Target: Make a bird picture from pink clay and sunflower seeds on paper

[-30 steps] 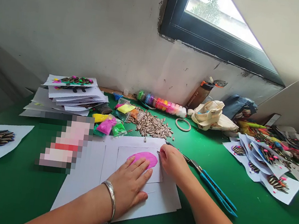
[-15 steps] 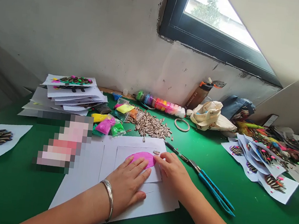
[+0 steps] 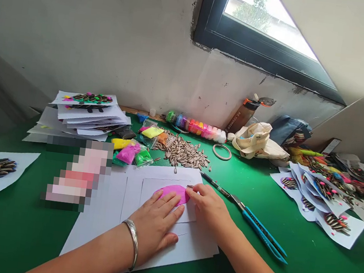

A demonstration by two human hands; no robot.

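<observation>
A flat oval of pink clay point(image 3: 171, 191) lies inside a drawn rectangle on the white paper point(image 3: 97, 232). My left hand point(image 3: 158, 218), with a silver bangle at its wrist, rests flat over the paper, fingers stretched onto the clay's lower part. At the clay's right edge, the bent thumb and fingers of my right hand point(image 3: 208, 204) are drawn together. Whether anything is pinched between them is hidden. A single sunflower seed point(image 3: 190, 186) shows just behind those fingertips, partly covered.
Behind the paper lie a heap of sunflower seeds point(image 3: 183, 152) and bagged coloured clay point(image 3: 130, 152). Blue-handled tweezers point(image 3: 262, 228) lie to the right, near seed-covered papers point(image 3: 321, 193). A paper stack point(image 3: 87, 118) stands back left. A bottle point(image 3: 242, 115) leans by the wall.
My right hand has shifted slightly left and up, so its fingers now cover part of the single seed. My left hand stays where it was.
</observation>
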